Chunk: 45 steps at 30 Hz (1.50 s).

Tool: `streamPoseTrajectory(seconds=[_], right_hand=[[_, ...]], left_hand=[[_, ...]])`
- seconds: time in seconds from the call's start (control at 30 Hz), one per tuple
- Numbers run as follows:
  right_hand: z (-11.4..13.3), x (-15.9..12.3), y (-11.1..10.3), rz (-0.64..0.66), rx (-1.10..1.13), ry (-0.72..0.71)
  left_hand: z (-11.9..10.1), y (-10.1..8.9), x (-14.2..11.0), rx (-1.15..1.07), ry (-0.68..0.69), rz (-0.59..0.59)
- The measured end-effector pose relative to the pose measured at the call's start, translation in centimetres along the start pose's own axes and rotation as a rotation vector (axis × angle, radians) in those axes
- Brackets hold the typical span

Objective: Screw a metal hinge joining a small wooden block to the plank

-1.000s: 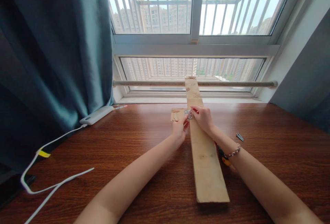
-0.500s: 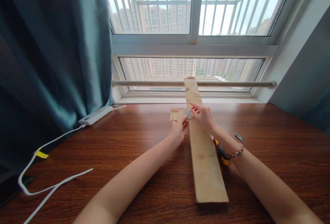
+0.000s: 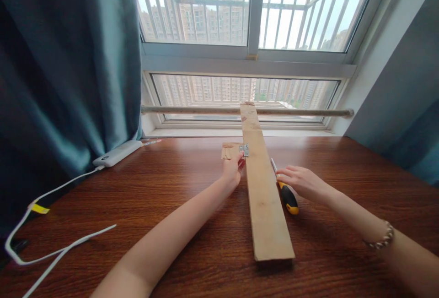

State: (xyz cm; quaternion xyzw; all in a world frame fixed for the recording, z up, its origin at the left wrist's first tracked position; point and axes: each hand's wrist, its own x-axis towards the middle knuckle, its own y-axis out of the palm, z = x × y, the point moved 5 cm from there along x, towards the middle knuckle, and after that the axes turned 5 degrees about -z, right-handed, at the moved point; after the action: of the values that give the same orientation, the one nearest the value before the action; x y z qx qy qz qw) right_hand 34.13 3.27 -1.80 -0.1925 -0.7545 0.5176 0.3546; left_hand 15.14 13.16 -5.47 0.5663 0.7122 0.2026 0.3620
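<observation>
My left hand [image 3: 233, 170] is closed, its thumb and fingertips on a small silver metal hinge [image 3: 244, 150]. The hinge spans the joint between a short wooden piece [image 3: 230, 150] on the left and a long wooden board [image 3: 266, 206]. My right hand [image 3: 302, 181] is to the right of the board, fingers stretched out over the neck of a screwdriver [image 3: 288, 198]. This screwdriver has a black and yellow handle and lies beside the board, its metal shaft pointing away from me. Whether my right fingertips touch it, I cannot tell.
The brown wood-grain table [image 3: 192, 224] runs up to the window. A white power strip [image 3: 118, 153] with a white cable [image 3: 51, 195] lies at the left by the dark curtain [image 3: 68, 60]. The board's far end reaches the horizontal rail [image 3: 302, 112].
My right hand has left the hinge and moved right and towards me, to the screwdriver. My left hand stays at the hinge. The screws on the right are now hidden. The view has shifted slightly.
</observation>
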Motion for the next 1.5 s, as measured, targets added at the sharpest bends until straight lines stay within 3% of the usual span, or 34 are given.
streamPoseTrajectory(seconds=[0.13,0.23,0.3,0.43,0.47,0.53,0.63,0.77,0.9,1.17,1.27,1.5], right_hand=[[0.6,-1.1,1.2,0.022,-0.065,-0.175],[-0.8,-1.4,0.4,-0.074,-0.069,-0.101],[-2.5,-1.0,-1.9,-0.304,0.028,0.094],[-6.4,-0.1,-7.3,-1.002,0.453,0.659],[-7.0,0.5,-8.1,-1.136,0.627,0.726],[-7.5,2.6,-8.9,-1.269,0.916,0.78],[-7.8,5.6,-8.6,-1.258,1.127,0.822],[-8.0,7.8,-5.8,-1.166,1.288,0.924],[-8.4,8.1,-3.8,-1.102,1.398,0.967],[-8.4,8.0,-3.1,-1.06,1.408,0.976],[-8.0,8.2,-3.2,-1.054,1.358,0.95],[-6.3,9.3,-4.3,-1.02,1.405,0.727]], left_hand=[[0.0,0.1,-0.2,0.008,-0.01,-0.005],[-0.1,0.2,-0.3,0.005,-0.001,-0.002],[-0.1,0.2,-0.3,0.001,0.001,0.0],[-0.2,0.2,-0.3,0.009,0.001,0.007],[-0.2,0.2,-0.3,0.012,0.002,0.006],[-0.2,0.1,-0.4,0.017,0.007,0.003],[-0.3,0.1,-0.3,0.021,0.01,0.005],[-0.2,0.1,-0.2,0.015,0.008,0.011],[-0.2,0.0,-0.1,-0.009,0.002,-0.01],[0.0,-0.2,0.3,0.004,0.01,-0.002],[0.0,-0.3,0.3,0.002,0.016,0.007],[0.0,-0.1,0.2,0.004,0.011,0.026]])
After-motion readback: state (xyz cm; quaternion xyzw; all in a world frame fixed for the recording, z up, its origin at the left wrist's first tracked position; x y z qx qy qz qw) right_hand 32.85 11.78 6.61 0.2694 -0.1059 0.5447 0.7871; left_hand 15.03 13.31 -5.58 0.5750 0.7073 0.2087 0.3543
